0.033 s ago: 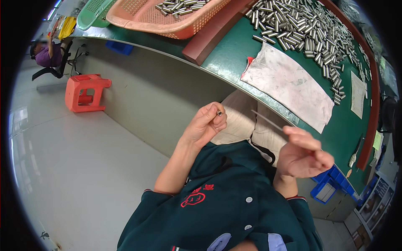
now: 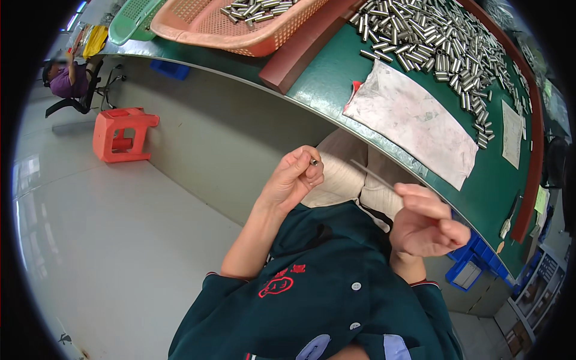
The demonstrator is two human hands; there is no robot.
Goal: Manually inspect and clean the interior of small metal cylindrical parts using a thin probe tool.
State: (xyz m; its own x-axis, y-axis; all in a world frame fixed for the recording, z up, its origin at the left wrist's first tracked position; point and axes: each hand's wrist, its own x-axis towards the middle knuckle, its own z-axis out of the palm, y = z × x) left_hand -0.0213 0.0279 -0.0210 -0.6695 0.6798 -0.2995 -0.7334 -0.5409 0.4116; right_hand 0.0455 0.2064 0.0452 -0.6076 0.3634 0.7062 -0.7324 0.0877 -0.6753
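Two hands up over my lap, just off the bench's [image 2: 324, 90] near edge, and only one has really shifted. My right hand [image 2: 427, 222] has drifted a touch leftward, so the tip of the thin rod [image 2: 372, 173] now sits nearer the little metal tube [image 2: 314, 162] in my left hand [image 2: 295, 175]. Work-wise, that means a smaller gap and nothing more: the two pieces aren't touching. My left is pretty much parked, thumb and curled fingers pinching the tube, one end poking out. My right seems to pinch the rod by its back end, other fingers loosely spread (bit blurry, can't see the thumb's grip properly). The bench looks the same: stained cloth [image 2: 414, 123] along the near edge, heap of loose tubes [image 2: 444, 54] beyond it toward the maroon rail [image 2: 536, 174] on the far edge, pink basket [image 2: 210, 40] toward the left end.
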